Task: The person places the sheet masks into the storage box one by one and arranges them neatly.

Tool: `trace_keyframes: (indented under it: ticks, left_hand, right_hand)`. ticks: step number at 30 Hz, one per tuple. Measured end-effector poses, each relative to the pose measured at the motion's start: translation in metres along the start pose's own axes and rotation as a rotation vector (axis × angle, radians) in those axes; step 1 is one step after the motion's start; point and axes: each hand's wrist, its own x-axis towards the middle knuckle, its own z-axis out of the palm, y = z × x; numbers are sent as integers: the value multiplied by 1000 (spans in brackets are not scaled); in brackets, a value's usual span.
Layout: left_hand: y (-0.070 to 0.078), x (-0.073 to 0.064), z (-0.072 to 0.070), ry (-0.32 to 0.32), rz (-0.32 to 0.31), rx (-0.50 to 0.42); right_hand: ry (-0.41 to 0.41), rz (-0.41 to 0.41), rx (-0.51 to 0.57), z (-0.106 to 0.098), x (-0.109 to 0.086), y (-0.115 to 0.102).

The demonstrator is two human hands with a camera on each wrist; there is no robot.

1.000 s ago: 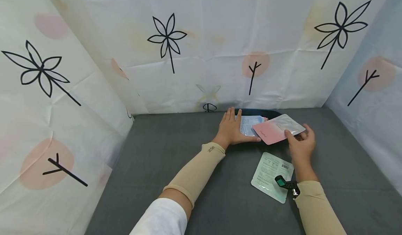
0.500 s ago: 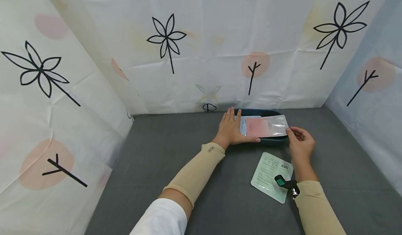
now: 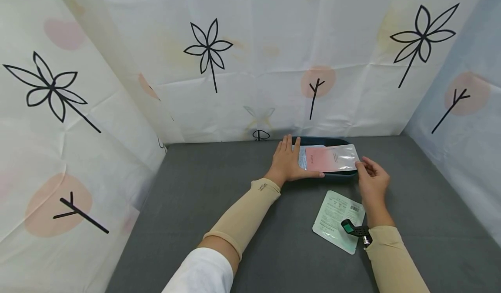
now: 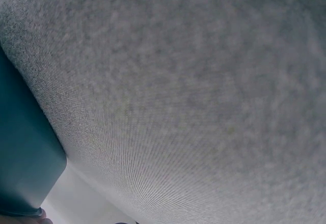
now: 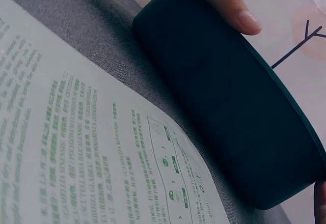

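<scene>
A pink and silver face mask packet (image 3: 330,158) lies at the top of the dark teal tray (image 3: 340,176), over a pale blue packet (image 3: 302,157) that shows at the left. My left hand (image 3: 287,162) rests across the tray's left end, fingers straight and spread, thumb along the front rim. At the other end my right hand (image 3: 373,180) has its thumb at the pink packet's right corner and its fingers curled behind. That contact is small in the head view. The right wrist view shows the left thumb on the tray's rim (image 5: 285,89) and a fingertip (image 5: 320,203) at the opposite end.
A green face mask packet (image 3: 338,221) lies on the grey tabletop (image 3: 219,188) in front of the tray, partly under the right wrist's strap (image 3: 354,229). Patterned white cloth (image 3: 250,67) stands behind the table and along both sides.
The pink packet has turned level and come down onto the tray, moving left with my right hand's fingers at its corner. My left hand has stayed on the tray's left end.
</scene>
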Motion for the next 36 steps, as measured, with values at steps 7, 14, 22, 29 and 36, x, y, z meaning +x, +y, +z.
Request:
trace_keyframes:
  ticks: [7, 14, 22, 29, 36]
  left_hand:
    - [-2, 4, 3, -29, 1, 0]
    - [0, -1, -1, 25, 25, 22]
    - [0, -4, -1, 35, 27, 36]
    - [0, -6, -1, 40, 26, 25]
    - [0, -5, -2, 52, 23, 19]
  right_hand:
    - [-37, -23, -52, -1, -4, -3]
    - [-69, -54, -56, -6, -3, -4]
    - [-75, -33, -42, -13, -4, -3]
    - [-83, -50, -12, -16, -2, 3]
    - [-100, -93, 21, -17, 1, 9]
